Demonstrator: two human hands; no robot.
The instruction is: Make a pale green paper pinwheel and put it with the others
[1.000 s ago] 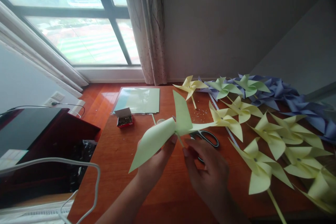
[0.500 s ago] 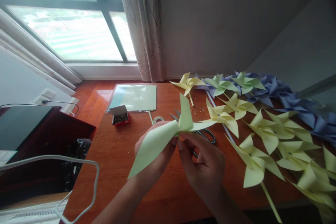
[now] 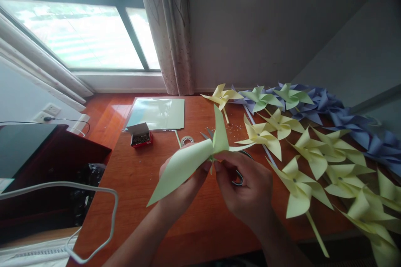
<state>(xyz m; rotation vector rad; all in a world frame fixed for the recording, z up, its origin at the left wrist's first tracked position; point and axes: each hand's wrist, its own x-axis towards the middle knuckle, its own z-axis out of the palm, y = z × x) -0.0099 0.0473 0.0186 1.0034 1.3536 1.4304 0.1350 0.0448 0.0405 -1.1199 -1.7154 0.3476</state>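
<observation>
I hold a pale green paper pinwheel [image 3: 188, 160] above the wooden table [image 3: 140, 175]. My left hand [image 3: 184, 187] grips it from behind, mostly hidden by a folded blade. My right hand [image 3: 247, 190] pinches the pinwheel's centre with thumb and fingertips, where a thin stick end shows. Black-handled scissors [image 3: 239, 177] lie on the table just beyond my right hand, partly hidden.
Several finished yellow pinwheels [image 3: 297, 192], green ones [image 3: 260, 100] and blue ones [image 3: 347, 119] lie across the table's right side. A small red box of pins [image 3: 140, 137], a tape roll [image 3: 187, 140] and paper sheets [image 3: 156, 114] sit at the far left. A white cable [image 3: 94, 217] hangs left.
My right hand has moved up from below the pinwheel to pinch its centre. The pinwheel has tilted slightly and the view has shifted a little.
</observation>
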